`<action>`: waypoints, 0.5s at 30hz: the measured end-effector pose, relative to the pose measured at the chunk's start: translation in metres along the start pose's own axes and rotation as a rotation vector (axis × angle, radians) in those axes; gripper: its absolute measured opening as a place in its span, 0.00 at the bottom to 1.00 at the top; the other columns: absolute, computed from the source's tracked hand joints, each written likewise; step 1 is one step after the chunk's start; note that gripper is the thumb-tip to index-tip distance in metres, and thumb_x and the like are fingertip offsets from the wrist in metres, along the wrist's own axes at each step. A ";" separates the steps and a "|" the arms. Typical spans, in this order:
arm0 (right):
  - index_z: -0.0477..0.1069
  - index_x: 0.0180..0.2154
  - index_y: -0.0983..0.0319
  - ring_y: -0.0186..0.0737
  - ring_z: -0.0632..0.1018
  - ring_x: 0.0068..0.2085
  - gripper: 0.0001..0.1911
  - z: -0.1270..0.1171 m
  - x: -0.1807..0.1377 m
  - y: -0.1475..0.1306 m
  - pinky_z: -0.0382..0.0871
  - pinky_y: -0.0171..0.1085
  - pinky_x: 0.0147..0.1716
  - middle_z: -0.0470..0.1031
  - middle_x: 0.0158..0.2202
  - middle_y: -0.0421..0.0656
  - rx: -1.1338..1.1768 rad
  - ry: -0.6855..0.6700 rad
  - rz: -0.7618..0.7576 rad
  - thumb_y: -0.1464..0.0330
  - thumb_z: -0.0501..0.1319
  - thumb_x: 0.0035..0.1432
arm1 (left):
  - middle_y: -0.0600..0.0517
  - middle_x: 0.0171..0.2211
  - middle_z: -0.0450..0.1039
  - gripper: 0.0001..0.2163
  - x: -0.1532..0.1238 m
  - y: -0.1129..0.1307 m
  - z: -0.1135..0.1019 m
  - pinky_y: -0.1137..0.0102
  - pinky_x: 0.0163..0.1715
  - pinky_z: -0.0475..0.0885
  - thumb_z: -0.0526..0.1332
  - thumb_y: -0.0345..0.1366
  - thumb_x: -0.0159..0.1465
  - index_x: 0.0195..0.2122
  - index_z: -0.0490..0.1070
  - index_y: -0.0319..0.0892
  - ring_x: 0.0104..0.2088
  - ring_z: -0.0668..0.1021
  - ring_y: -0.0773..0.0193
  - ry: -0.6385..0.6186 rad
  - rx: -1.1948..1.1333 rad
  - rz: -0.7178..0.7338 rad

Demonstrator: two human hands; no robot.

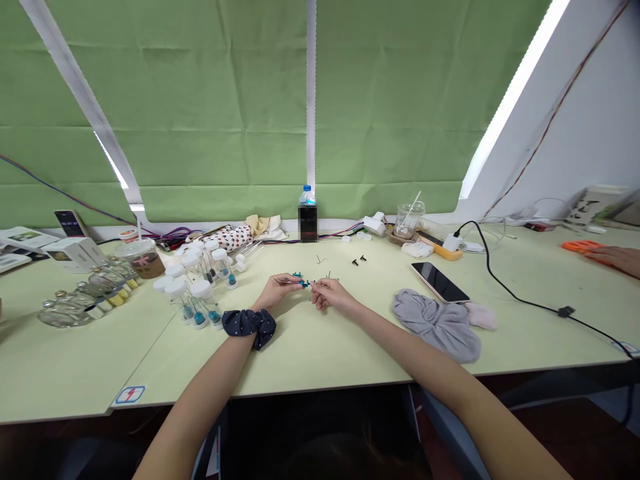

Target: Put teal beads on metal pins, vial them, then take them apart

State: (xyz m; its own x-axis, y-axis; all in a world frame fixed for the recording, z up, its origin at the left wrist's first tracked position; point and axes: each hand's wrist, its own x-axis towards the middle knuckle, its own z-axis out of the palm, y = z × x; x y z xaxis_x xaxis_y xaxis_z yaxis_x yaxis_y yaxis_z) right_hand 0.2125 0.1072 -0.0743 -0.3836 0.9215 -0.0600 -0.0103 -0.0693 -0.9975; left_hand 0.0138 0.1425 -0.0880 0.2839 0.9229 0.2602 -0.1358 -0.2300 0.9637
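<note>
- Head view: vials at the hands' nine o'clock, likeliest obstacle.
- Left hand at centre, pinching blue piece; probably light, stiff, easily dropped, best held by its ends.
- Right hand just beside; grip impossible to tell.
- Black bits at two o'clock; phone at three, well apart.

"Which blues can you pick out?"

"The small, angular bright-blue piece, and the gathered cloth scrunchie, dark navy with pale dots. The clear containers with round white caps show teal inside."

"Any other pattern?"

"A white cloth bundle, spotted dark red."

"And the plainer colours?"

"The soft fabric headband is plain grey, the flat rectangular phone black-screened with a pale edge, and the little screws black."

"Behind all that?"

"A pale yellow-green tabletop and plain leaf-green fabric blinds."
</note>
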 end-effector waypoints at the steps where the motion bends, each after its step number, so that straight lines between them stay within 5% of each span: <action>1: 0.64 0.29 0.64 0.31 0.73 0.18 0.20 0.000 0.000 0.001 0.67 0.29 0.16 0.73 0.21 0.42 -0.006 -0.005 0.004 0.53 0.60 0.54 | 0.48 0.32 0.78 0.13 0.000 0.000 0.000 0.64 0.41 0.71 0.73 0.36 0.43 0.30 0.77 0.38 0.34 0.78 0.63 0.000 -0.002 0.002; 15: 0.59 0.30 0.61 0.32 0.73 0.17 0.19 0.000 -0.001 -0.003 0.66 0.30 0.15 0.73 0.21 0.41 0.039 0.028 -0.016 0.52 0.58 0.56 | 0.48 0.33 0.78 0.12 -0.004 0.006 0.006 0.65 0.42 0.71 0.72 0.35 0.43 0.29 0.77 0.38 0.35 0.78 0.62 -0.071 -0.008 -0.003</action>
State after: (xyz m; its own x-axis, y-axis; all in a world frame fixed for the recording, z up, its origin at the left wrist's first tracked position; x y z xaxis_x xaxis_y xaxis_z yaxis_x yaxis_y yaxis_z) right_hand 0.2131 0.1065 -0.0715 -0.3568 0.9331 -0.0452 -0.0530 -0.0685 -0.9962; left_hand 0.0172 0.1355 -0.0827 0.3509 0.8993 0.2609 -0.1420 -0.2243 0.9641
